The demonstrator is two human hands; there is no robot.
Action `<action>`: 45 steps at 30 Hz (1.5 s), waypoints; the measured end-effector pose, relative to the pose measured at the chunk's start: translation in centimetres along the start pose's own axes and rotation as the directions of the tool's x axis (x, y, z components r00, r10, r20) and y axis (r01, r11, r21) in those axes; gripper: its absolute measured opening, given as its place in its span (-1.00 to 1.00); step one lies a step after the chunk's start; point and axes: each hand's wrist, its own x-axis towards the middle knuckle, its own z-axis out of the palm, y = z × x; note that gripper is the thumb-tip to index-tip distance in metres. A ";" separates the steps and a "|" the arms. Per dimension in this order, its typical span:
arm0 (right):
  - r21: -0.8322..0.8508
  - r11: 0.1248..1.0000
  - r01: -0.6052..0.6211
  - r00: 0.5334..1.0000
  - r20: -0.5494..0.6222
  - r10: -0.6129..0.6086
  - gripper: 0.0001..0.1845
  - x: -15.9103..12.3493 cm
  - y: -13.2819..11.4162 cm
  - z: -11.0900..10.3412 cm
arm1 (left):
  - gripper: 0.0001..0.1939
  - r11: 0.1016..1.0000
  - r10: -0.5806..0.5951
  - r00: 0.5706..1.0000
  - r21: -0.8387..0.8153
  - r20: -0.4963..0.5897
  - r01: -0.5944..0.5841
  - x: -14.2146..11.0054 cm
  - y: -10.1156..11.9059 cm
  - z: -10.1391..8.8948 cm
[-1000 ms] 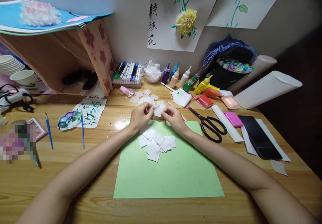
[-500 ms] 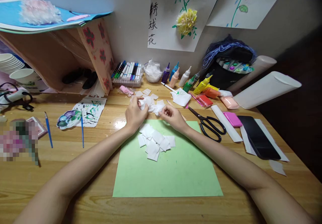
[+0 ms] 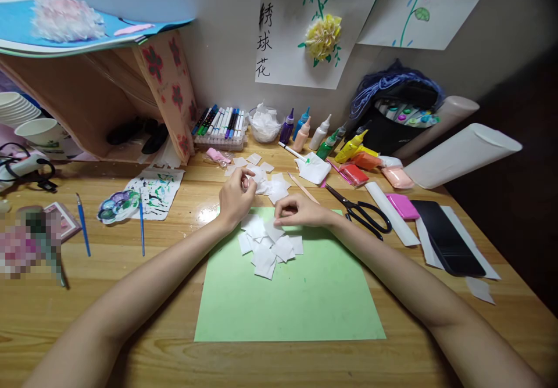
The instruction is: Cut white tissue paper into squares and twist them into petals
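Observation:
My right hand (image 3: pixel 303 209) is pinched on a white paper square (image 3: pixel 273 231), held over a loose pile of white squares (image 3: pixel 264 261). That pile lies on the upper part of a green sheet (image 3: pixel 288 306). Left of it, above the sheet's top left corner, is my left hand (image 3: pixel 235 198), its fingers curled with thumb against forefinger; what they hold, if anything, is hidden. Just beyond both hands, a second heap of white paper squares (image 3: pixel 277 187) rests on the wooden table.
Black-handled scissors (image 3: pixel 368 216) and a phone (image 3: pixel 447 237) lie at the right. Paint bottles (image 3: pixel 322 132), a marker box (image 3: pixel 221 126) and a bowl of white tissue (image 3: pixel 265 124) line the wall. Paintbrushes (image 3: pixel 142 225) are on the left, beside a stained paper (image 3: pixel 161 193).
My right hand has come back toward me from the far heap, bringing a paper square over the near pile. My left hand has shifted only slightly, its fingers more curled.

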 end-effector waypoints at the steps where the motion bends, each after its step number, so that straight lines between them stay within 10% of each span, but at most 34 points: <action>1: 0.059 0.998 -0.003 0.999 -0.054 0.006 -0.72 0.1 0.1 0.0 | -0.88 1.000 0.027 0.999 -0.014 0.018 -0.026 0.0 0.0 0.0; 11: 0.152 0.987 0.055 0.854 -0.520 0.032 -0.63 1.0 0.0 1.4 | -0.64 0.973 0.196 0.917 0.044 0.346 -0.225 -0.3 0.3 0.2; 25: 0.099 0.995 0.034 0.819 -0.573 0.029 -0.57 1.1 0.5 1.8 | -0.89 0.972 0.220 0.963 0.049 0.156 -0.230 -0.5 0.3 0.4; 45: 0.021 1.000 0.009 0.876 -0.483 0.003 -0.63 0.9 0.3 1.8 | -0.80 0.965 0.261 0.921 -0.078 0.288 -0.249 -0.3 0.0 0.6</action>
